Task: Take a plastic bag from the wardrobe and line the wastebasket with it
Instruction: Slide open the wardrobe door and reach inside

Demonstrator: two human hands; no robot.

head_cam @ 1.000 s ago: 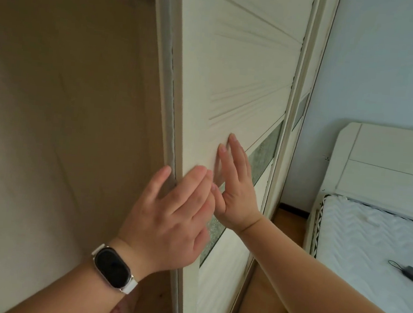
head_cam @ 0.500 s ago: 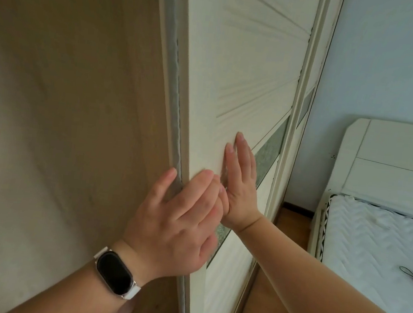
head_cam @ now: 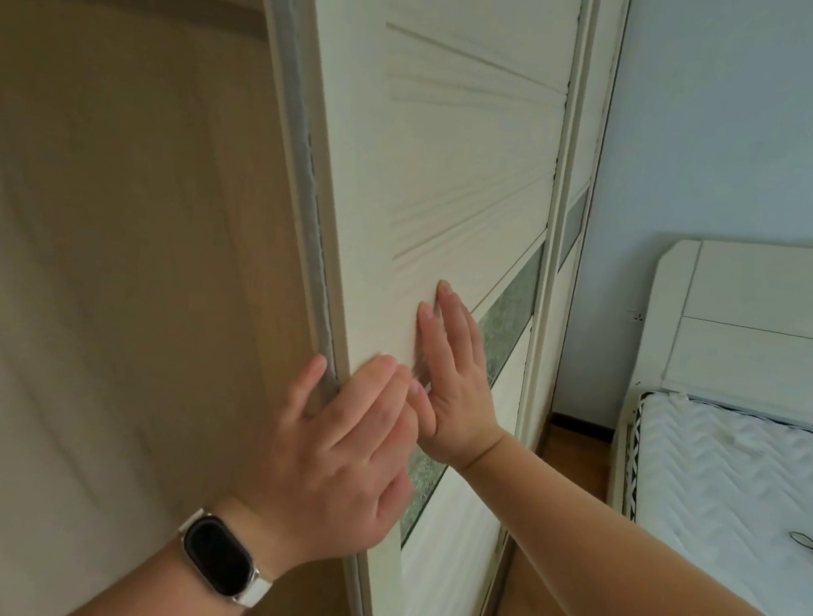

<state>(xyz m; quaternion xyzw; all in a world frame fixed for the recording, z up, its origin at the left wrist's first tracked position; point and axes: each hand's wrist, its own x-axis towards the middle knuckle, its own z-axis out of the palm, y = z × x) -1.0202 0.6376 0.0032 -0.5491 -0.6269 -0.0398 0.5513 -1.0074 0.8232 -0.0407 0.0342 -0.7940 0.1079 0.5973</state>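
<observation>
Against one wardrobe door [head_cam: 460,163], left hand [head_cam: 343,456] and right hand [head_cam: 455,393] press.

At centre frame the left hand [head_cam: 343,456] lies on the white wardrobe door [head_cam: 460,163], thumb at its edge and fingers on its face. The right hand [head_cam: 456,388] presses flat just beside it. A watch [head_cam: 217,559] sits on the left wrist, and a bed [head_cam: 726,492] fills the lower right.
</observation>
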